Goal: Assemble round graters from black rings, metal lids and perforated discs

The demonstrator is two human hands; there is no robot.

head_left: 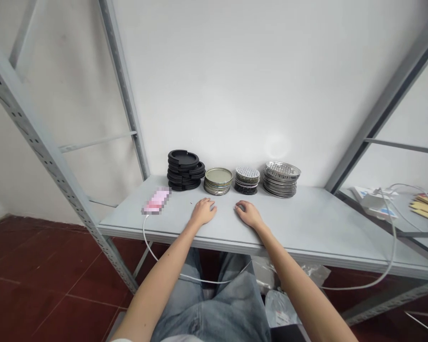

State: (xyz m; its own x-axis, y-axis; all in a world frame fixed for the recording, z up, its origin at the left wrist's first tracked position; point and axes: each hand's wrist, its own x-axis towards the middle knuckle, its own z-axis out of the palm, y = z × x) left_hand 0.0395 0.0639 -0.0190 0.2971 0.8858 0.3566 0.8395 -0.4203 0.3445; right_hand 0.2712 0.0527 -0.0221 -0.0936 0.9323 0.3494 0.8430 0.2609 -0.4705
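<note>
My left hand [204,212] rests palm down on the grey tabletop [292,228], fingers a little apart and nothing held. To its right lies my right hand [248,213], also empty, with its fingers loosely bent and a gap beside the thumb. Four stacks of round pieces stand beyond the hands along the wall: thick black notched rings [184,170], pale gold rimmed discs [218,181], smaller discs with a white speckled top [247,180], and shiny silver discs with a holed top [281,179]. Neither hand touches a stack.
A phone-like pink object [156,201], blurred out, lies at the left with a white cable [145,232] hanging over the front edge. Metal shelf posts [119,80] frame both sides. A white box [376,202] sits on the right shelf. Plastic bags [280,308] are below.
</note>
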